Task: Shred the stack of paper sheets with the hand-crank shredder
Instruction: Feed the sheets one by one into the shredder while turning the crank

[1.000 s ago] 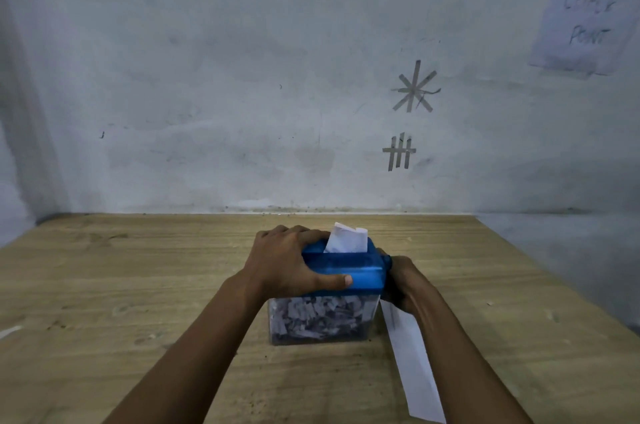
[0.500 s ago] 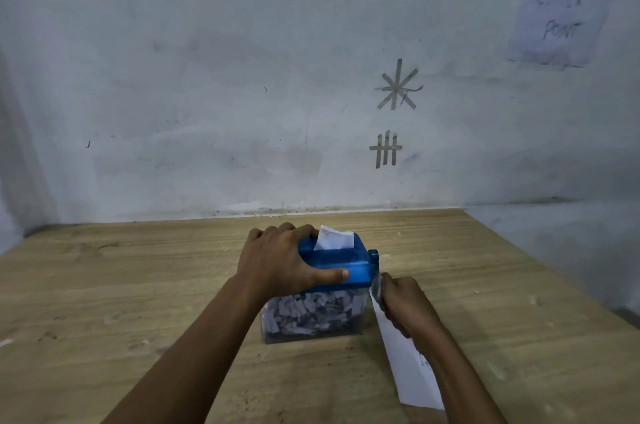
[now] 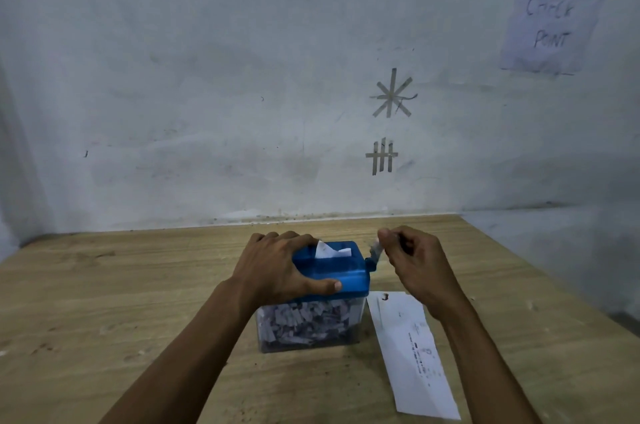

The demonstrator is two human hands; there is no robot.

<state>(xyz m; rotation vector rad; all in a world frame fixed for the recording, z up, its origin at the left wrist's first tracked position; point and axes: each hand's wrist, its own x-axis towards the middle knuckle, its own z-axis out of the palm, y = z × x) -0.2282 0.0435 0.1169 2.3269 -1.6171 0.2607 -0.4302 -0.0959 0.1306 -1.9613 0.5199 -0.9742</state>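
The paper sheets [image 3: 414, 354] lie flat on the bench [image 3: 104, 302]. They are nearer than the right grip [image 3: 415, 260] and partly under that arm. They sit just beside the shredder [image 3: 332, 273], on its right side. Small dark print shows on the top sheet.

Below the left grip [image 3: 273, 267] is the clear box [image 3: 308, 323] of the shredder. It is full of little paper bits.

The left grip lies over the blue top of the shredder. Its fingers curl over the far edge and its thumb presses the near side, so it grasps the top. Just right of those fingers, a small white piece of paper [image 3: 329, 250] sticks up out of the slot.

The right grip is to the right of the shredder, a bit higher than the blue top. Its bent fingers pinch the end of the crank [image 3: 375, 252], which looks blurry and tilts up from the shredder's side.

Far behind both grips is a pale wall [image 3: 173, 77]. Above the right grip it has a tally mark [image 3: 381, 157] and a star mark [image 3: 393, 94]. Higher up to the right hangs a paper note [image 3: 550, 25] that says "CHECK POINT".
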